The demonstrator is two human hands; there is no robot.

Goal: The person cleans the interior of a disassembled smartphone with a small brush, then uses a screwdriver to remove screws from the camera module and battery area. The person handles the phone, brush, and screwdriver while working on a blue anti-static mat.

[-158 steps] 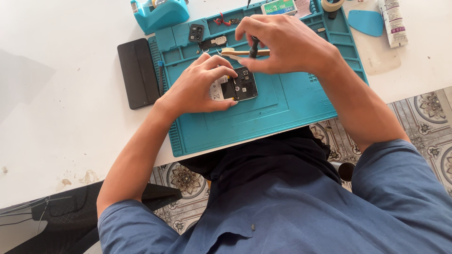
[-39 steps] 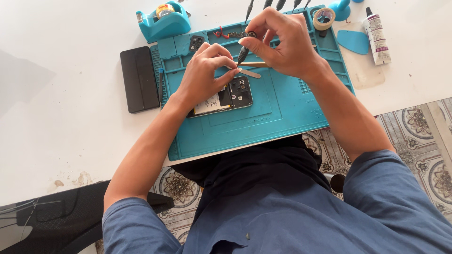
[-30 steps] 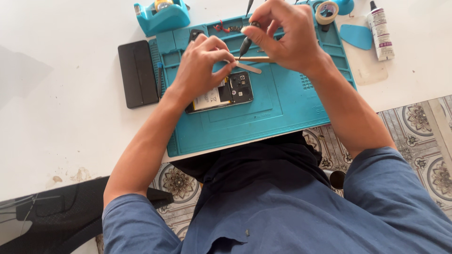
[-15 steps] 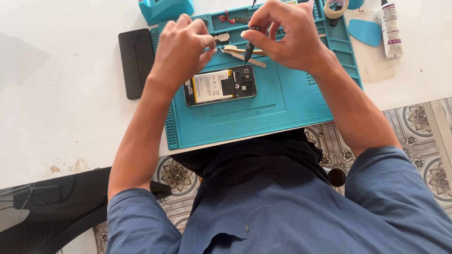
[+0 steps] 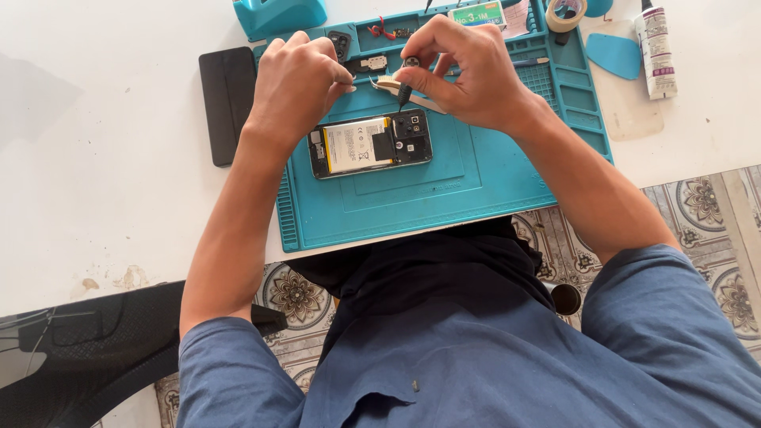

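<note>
An opened phone (image 5: 370, 144) with its battery and circuit board showing lies on a teal work mat (image 5: 412, 198). My right hand (image 5: 460, 67) holds a small black screwdriver (image 5: 404, 93) upright, its tip just above the phone's top end. My left hand (image 5: 297, 79) hovers just beyond the phone, fingers pinched on the end of pale tweezers (image 5: 400, 87) that run across to the screwdriver tip.
A black phone back cover (image 5: 227, 103) lies left of the mat. A teal holder (image 5: 279, 14) stands at the back. A tape roll (image 5: 567, 12), a teal pick (image 5: 614, 54) and a glue tube (image 5: 654, 47) lie at right. Small parts (image 5: 384, 32) sit in the mat's trays.
My left hand has lifted off the phone and moved back to the tweezers. The phone now lies uncovered. My right hand keeps the screwdriver near the phone's top end.
</note>
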